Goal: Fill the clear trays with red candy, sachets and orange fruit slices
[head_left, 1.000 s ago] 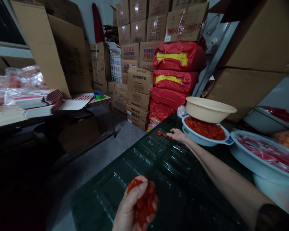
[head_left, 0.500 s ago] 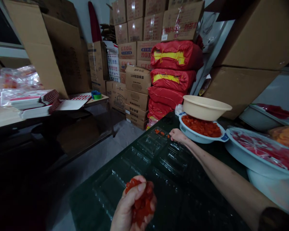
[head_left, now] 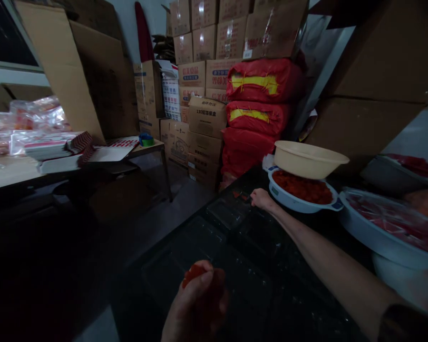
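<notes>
My left hand (head_left: pixel 194 299), low in the middle of the head view, is closed around a clump of moist orange-red food pieces (head_left: pixel 193 273). Their exact kind I cannot tell. Beneath it are clear plastic trays (head_left: pixel 196 237) set out on a dark table. My right hand (head_left: pixel 261 198) reaches to the far end, its fingers pinched low at a clear tray (head_left: pixel 226 211). A few orange-red pieces (head_left: pixel 239 194) lie in that tray's far end, beside the fingertips. Near the right hand stands a pale blue basin (head_left: pixel 288 199) full of similar pieces, partly under a cream basin (head_left: pixel 310 159).
On the right, a larger blue basin (head_left: pixel 378 232) holds red plastic-wrapped packs. Red bundles (head_left: pixel 258 118) and cardboard boxes (head_left: pixel 207 116) are stacked behind the table. To the left, a side table (head_left: pixel 14 171) carries printed card stacks, plastic bags and tape rolls.
The picture has become darker and the view has shifted slightly, moving the surroundings a little to the right. Both hands keep nearly the same place and grip.
</notes>
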`<state>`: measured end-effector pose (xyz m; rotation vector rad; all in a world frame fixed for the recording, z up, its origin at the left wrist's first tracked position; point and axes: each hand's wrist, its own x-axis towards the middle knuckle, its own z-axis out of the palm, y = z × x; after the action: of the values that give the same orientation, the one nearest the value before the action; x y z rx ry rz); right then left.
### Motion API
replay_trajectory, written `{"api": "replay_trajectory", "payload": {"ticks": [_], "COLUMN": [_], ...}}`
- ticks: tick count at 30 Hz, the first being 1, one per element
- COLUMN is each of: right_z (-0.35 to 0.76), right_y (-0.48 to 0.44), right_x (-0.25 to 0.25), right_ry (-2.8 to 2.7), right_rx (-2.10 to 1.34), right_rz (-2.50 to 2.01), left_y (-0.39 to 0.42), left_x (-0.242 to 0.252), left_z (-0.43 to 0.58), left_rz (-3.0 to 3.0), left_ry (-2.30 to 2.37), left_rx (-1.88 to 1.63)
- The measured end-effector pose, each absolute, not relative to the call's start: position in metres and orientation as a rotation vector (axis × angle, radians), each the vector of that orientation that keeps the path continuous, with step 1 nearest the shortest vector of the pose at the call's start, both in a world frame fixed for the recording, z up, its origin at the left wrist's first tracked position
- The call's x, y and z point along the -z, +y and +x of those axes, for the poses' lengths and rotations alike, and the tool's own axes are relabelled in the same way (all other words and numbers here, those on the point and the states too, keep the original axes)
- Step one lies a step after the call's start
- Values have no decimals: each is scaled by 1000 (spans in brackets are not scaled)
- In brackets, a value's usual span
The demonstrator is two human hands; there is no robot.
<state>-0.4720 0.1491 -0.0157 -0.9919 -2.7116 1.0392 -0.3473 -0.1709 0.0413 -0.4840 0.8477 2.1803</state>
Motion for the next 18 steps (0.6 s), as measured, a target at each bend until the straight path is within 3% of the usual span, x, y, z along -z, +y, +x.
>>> {"api": "replay_trajectory", "payload": {"ticks": [6,18], "right_z": [-470,-441], "right_y": [151,185], "right_x": [20,9], "right_ry": [-2787,-2747], "right_rx": [-778,-912], "right_rz": [-910,-1102], "left_y": [-170,-156], "left_x": [-43,-44], "left_z": [-346,-334], "left_rz": [-548,-586], "left_ry": [892,919], "left_rx": [-2190,-2160]}}
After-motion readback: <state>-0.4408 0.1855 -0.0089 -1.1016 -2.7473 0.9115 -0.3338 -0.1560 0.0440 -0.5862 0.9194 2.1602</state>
